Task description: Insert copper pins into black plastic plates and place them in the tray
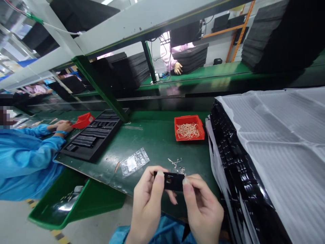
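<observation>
Green table (157,139) spans the workshop; above its near edge, fingers of the left hand (148,200) and right hand (203,206) pinch a black part (175,183) by opposite ends, seemingly keeping its face uncovered. Beyond lie strips (175,163), then a red bin (190,138), probably for easy reach.

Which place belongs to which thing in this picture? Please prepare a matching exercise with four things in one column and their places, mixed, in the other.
Things
1. black part
2. clear bag
3. green bin
4. black tray

Places
A. on the table, beside a co-worker's arm
B. lower than the tabletop
C. in the fingers of the left hand and right hand
D. on the table, near the left hand

Pairs: 1-C, 2-D, 3-B, 4-A
</observation>
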Demonstrator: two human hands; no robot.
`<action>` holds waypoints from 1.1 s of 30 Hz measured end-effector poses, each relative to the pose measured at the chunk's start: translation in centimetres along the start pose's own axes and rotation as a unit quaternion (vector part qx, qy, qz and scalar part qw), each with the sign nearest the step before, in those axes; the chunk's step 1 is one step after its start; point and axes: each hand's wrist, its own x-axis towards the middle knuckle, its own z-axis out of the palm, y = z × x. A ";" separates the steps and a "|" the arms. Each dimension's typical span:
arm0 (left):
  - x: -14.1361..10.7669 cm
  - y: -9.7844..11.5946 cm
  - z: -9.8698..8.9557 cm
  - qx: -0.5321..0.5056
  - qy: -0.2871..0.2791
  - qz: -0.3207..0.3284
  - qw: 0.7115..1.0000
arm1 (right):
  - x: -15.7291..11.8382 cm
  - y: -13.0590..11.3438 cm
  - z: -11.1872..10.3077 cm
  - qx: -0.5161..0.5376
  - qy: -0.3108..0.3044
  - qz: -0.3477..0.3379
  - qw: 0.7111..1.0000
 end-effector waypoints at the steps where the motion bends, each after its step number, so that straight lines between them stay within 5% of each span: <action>1: -0.1 -0.2 0.1 0.008 0.015 -0.002 1.000 | 0.0 -0.1 0.0 -0.005 -0.007 -0.015 1.000; 5: -0.2 -0.4 0.1 0.034 0.045 -0.014 0.998 | 0.0 -0.2 -0.2 -0.046 -0.037 -0.078 0.995; 10: -0.3 0.0 -0.5 0.039 0.009 -0.012 0.999 | 0.1 -0.1 -0.4 -0.063 -0.047 -0.090 0.993; 19: -0.2 1.3 -1.3 0.054 -0.054 0.014 0.997 | 0.5 0.1 -1.1 -0.064 -0.058 -0.049 0.995; 26: -0.3 -0.1 -1.4 0.106 -0.071 0.000 0.992 | 0.7 0.5 -1.4 -0.050 -0.072 0.014 0.996; 33: -0.5 -0.2 -0.2 0.136 0.003 -0.004 0.991 | 0.2 -0.1 -1.3 -0.122 -0.055 -0.126 0.983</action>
